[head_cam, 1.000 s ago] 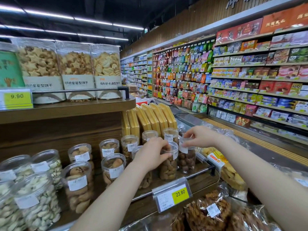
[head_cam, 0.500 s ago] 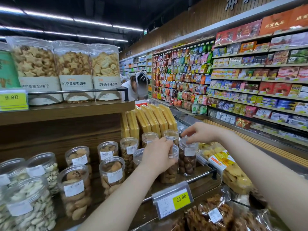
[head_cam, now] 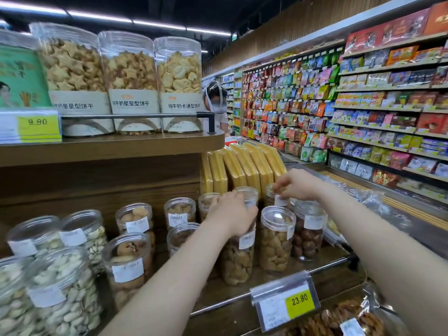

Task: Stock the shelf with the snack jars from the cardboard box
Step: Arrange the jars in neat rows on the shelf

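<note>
Several clear snack jars with white labels stand in rows on the wooden shelf (head_cam: 213,291). My left hand (head_cam: 232,212) grips the lid of a front-row jar of pale brown snacks (head_cam: 238,260). To its right stand a similar jar (head_cam: 276,241) and a jar of dark round nuts (head_cam: 308,235), both untouched. My right hand (head_cam: 295,184) reaches further back, its fingertips pinching the lid rim of a back-row jar (head_cam: 270,197). The cardboard box is out of view.
Pistachio jars (head_cam: 60,287) fill the shelf's left. Yellow flat packs (head_cam: 242,168) lean behind the jars. Tall biscuit jars (head_cam: 131,81) sit on the upper shelf. A price tag (head_cam: 286,301) hangs on the front rail. Bagged snacks (head_cam: 339,318) lie below. A person (head_cam: 215,103) stands in the aisle.
My right hand left the dark nut jar's lid and moved back to a back-row jar. My left hand stayed on its jar. A person came into view in the aisle.
</note>
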`<state>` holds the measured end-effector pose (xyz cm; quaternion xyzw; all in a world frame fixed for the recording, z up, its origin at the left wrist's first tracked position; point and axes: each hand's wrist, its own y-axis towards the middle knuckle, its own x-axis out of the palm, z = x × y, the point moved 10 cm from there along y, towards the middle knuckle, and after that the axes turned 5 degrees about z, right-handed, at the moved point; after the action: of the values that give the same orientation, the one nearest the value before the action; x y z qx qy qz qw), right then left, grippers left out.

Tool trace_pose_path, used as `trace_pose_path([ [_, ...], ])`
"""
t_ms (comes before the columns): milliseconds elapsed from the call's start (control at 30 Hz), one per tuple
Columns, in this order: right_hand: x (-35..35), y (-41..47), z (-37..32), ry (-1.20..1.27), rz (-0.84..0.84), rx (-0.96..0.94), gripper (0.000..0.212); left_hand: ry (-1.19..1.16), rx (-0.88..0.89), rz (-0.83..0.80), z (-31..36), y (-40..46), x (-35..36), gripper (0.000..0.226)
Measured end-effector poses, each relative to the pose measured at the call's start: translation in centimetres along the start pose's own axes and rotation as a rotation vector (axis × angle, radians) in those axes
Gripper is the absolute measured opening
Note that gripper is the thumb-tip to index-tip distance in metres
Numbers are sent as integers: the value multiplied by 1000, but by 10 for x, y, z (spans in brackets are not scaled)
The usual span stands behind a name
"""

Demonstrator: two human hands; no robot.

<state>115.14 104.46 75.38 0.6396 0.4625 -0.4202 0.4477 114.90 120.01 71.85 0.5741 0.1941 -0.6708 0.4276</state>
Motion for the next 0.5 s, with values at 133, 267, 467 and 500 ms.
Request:
trace_pose_path([
  [133, 2, -2, -2, 14, -17, -14, 32, -34, -4, -16, 0, 0, 1, 63],
  [267, -11, -17, -2, 65, 1, -17, 46, -89, 50, 124, 13, -15, -26, 59],
  [467, -26, -66, 2, 48, -64, -58, 32, -71, 137, 116, 25, -54, -33, 49],
  [500, -21, -74, -3, 72, -113, -83, 36, -55, 133, 106, 25, -56, -30, 45],
])
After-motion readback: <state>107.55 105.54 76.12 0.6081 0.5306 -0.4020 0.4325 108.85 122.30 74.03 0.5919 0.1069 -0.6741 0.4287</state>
